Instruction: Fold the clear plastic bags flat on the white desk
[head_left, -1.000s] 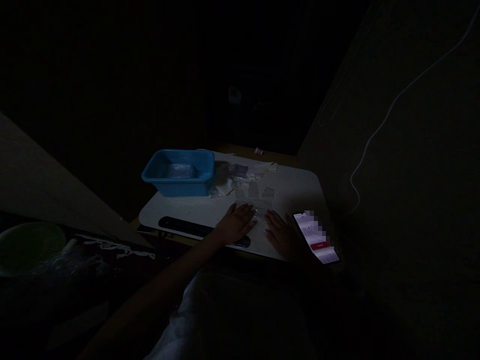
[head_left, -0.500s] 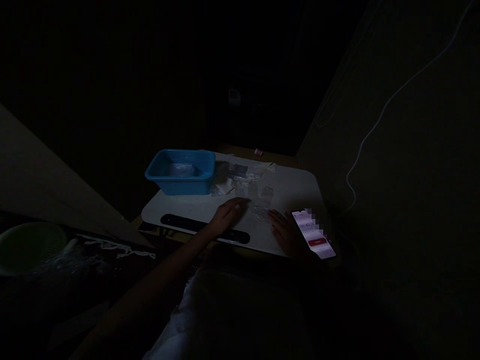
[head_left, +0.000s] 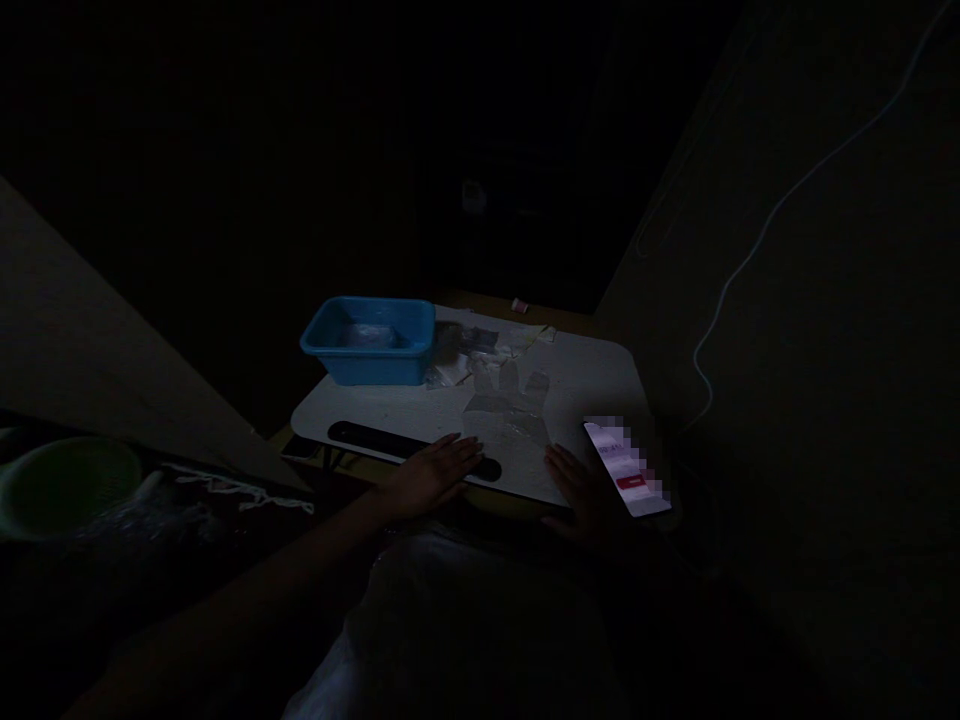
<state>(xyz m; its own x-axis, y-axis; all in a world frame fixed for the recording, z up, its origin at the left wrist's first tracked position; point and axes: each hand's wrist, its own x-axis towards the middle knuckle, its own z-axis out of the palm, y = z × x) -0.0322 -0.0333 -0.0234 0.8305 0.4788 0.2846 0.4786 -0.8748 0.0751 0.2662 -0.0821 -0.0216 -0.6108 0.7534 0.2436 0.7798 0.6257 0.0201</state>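
Note:
A thin see-through plastic glove [head_left: 507, 402] lies flat on the small white table [head_left: 581, 380], its fingers spread toward the far side. My left hand [head_left: 431, 473] rests open at the table's near edge, over the right part of a black strip [head_left: 371, 440], fingers stretched out. On the other side my right hand [head_left: 574, 485] lies near the edge with fingers extended, just below the glove's right side. Neither hand holds anything. The lit phone [head_left: 626, 468] lies beside my right hand.
A blue plastic basin [head_left: 379, 368] with clear plastic inside stands at the table's back left. Crumpled clear wrappers and papers [head_left: 451, 370] lie beside it. A green basket [head_left: 71, 485] sits low at the left. A white cable [head_left: 726, 285] hangs along the right wall. The room is very dark.
My left hand has drawn back from the glove toward the near edge and opened flat. My right hand has also pulled slightly back, leaving the whole glove uncovered.

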